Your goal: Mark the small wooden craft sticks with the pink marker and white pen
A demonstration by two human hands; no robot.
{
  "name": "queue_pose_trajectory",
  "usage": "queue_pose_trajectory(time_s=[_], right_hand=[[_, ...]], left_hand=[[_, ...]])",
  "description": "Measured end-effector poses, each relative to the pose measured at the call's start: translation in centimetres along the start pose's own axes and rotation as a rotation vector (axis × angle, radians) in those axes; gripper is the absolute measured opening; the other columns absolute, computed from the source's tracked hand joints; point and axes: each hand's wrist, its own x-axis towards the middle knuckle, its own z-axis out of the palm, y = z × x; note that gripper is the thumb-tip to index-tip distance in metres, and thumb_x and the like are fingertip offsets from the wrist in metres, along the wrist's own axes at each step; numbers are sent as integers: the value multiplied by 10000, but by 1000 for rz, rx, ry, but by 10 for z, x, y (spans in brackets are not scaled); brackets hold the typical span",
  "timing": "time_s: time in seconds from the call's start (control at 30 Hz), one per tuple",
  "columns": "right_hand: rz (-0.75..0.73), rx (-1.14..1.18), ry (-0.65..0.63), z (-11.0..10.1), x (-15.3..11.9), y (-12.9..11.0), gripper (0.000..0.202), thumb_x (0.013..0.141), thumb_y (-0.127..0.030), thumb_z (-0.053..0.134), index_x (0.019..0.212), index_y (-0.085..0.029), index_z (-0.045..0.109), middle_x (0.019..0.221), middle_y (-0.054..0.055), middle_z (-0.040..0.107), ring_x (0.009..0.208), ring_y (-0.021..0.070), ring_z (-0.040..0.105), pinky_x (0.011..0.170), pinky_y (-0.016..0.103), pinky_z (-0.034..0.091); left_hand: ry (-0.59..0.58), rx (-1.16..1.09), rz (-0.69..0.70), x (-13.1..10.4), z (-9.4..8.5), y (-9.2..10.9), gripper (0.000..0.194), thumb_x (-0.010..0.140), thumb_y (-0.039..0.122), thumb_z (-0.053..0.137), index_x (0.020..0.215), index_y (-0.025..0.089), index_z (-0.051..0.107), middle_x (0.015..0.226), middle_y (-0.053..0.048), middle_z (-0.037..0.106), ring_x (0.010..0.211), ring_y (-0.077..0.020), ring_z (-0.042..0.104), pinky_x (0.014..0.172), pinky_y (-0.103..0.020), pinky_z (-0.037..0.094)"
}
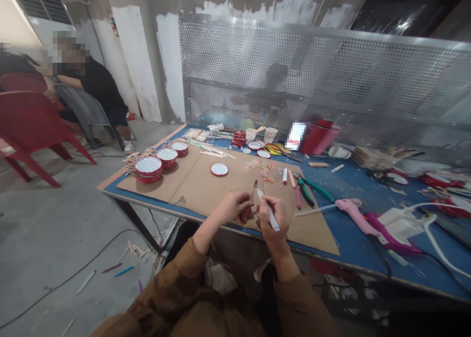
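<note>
Head view: left hand [237, 205], fingers closed on a thin brown stick [255, 192], which stands upright above the near part of the cardboard [195, 185]. Right hand [274, 235], fingers wrapped round a white pen [271, 214], tilted, upper end just beside the stick; whether the two touch cannot be told. Both hands cover part of the cardboard's near edge. Beyond them, one red-rimmed disc [219, 169], lying alone. At left, three red-and-white stacks in a slanting row: near [148, 170], middle [167, 157], far [179, 149]. Right of the disc, loose pastel bands [270, 171], scattered. Close to the right hand, a magenta marker [298, 198], a peach marker [292, 178], a red-and-white marker [284, 175] and green-handled pliers [319, 190]. Standing in the way on the right, a pink glue gun [356, 217], its clear rod [316, 210] reaching over the cardboard; just beyond, a white plug block [399, 224] with cables. Along the back of the blue table [346, 177], paper cups [270, 134], a lit phone [296, 136] and a red bottle [317, 137], before a perforated screen [235, 67]. Far left, a red chair [35, 121] and a seated person [97, 82]. On the floor, a blue pencil [123, 272] among others.
</note>
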Motion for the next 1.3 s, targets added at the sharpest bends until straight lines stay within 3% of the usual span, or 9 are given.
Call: queue_pose_trajectory(time_s=[0.33, 1.3], right_hand=[[-48, -36, -5, -1, 4, -3, 143, 949, -306, 538, 972, -197, 628, 809, 42, 712, 680, 160, 690, 634, 274, 564], [-1, -7, 17, -1, -1, -1, 147, 938, -308, 551, 989, -197, 632, 841, 43, 691, 717, 162, 681, 666, 288, 558]], left_hand=[[8, 8, -21, -2, 1, 4, 259, 863, 377, 600, 757, 182, 466, 538, 49, 559, 412, -91, 540, 393, -169, 386], [11, 12, -8, -4, 2, 7, 234, 889, 353, 555, 756, 188, 455, 521, 56, 553, 405, -79, 523, 395, -155, 387]])
